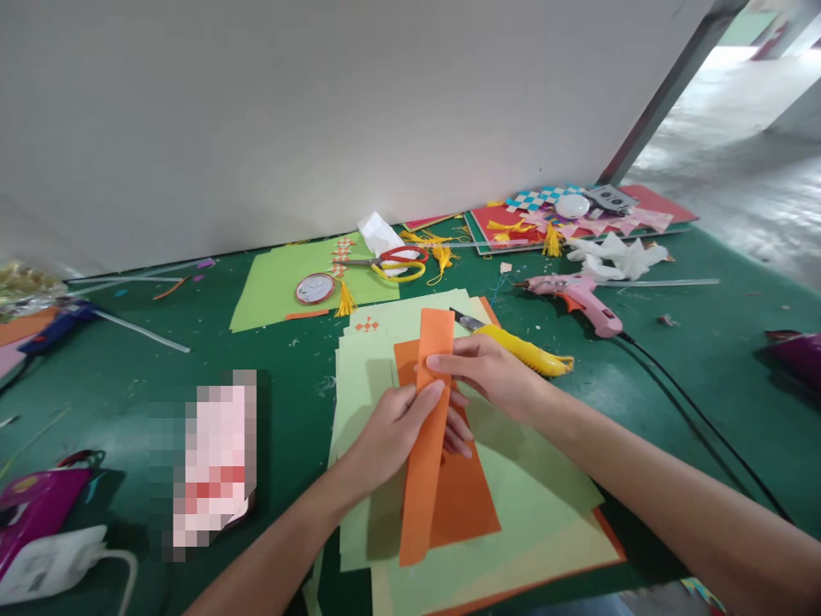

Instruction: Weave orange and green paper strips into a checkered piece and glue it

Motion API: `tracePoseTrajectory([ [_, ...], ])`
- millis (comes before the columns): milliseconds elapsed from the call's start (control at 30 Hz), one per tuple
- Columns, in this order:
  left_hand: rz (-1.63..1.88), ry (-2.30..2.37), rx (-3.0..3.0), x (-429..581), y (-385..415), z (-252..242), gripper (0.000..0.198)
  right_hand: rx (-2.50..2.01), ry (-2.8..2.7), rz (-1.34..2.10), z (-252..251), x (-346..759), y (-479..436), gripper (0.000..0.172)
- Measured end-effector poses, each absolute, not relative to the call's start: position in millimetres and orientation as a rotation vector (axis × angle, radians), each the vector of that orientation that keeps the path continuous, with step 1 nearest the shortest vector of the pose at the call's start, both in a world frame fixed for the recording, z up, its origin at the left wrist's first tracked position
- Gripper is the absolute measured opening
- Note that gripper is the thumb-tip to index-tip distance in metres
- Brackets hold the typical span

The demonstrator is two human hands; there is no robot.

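A long folded strip of orange paper [423, 479] is held upright between both hands. My left hand [407, 419] pinches its middle, thumb on the front and fingers behind. Higher up, my right hand [478, 368] grips the same strip with its thumb across the front. Beneath lies a darker-looking orange sheet [471, 505] on a stack of pale green paper [365, 368]. A yellow cutter [529, 349] rests beside my right hand, its blade end partly on the stack.
Scissors [401, 263], a round tin [315, 288] and yellow tassels [345, 299] lie behind the stack. A pink glue gun [577, 299] with a black cord is at the right. A blurred-out pink object [221, 445] lies left, near a white plug [55, 565].
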State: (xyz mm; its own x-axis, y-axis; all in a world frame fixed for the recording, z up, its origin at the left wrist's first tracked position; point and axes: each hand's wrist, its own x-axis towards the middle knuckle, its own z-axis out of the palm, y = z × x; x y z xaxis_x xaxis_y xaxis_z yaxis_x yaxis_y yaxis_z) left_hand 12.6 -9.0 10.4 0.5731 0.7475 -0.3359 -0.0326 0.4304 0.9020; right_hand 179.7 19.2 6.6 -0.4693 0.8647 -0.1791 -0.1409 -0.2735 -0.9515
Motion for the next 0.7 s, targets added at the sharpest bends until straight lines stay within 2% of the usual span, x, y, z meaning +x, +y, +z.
tracePoseTrajectory([
  [200, 0.479, 0.824, 1.047, 12.7, -12.6, 7.9, 0.042, -1.016, -1.017, 1.673, 2.9, 187.7, 28.4, 0.019],
  [400, 0.448, 0.844, 1.044, 13.1, -13.3, 7.1, 0.043, -1.048, -0.91, 1.58, 4.8, 195.2, 37.5, 0.02],
  [700, 0.496, 0.855, 1.063, 12.8, -12.5, 7.1, 0.042, -0.987, -1.325, 1.849, 8.5, 186.3, 22.2, 0.023],
])
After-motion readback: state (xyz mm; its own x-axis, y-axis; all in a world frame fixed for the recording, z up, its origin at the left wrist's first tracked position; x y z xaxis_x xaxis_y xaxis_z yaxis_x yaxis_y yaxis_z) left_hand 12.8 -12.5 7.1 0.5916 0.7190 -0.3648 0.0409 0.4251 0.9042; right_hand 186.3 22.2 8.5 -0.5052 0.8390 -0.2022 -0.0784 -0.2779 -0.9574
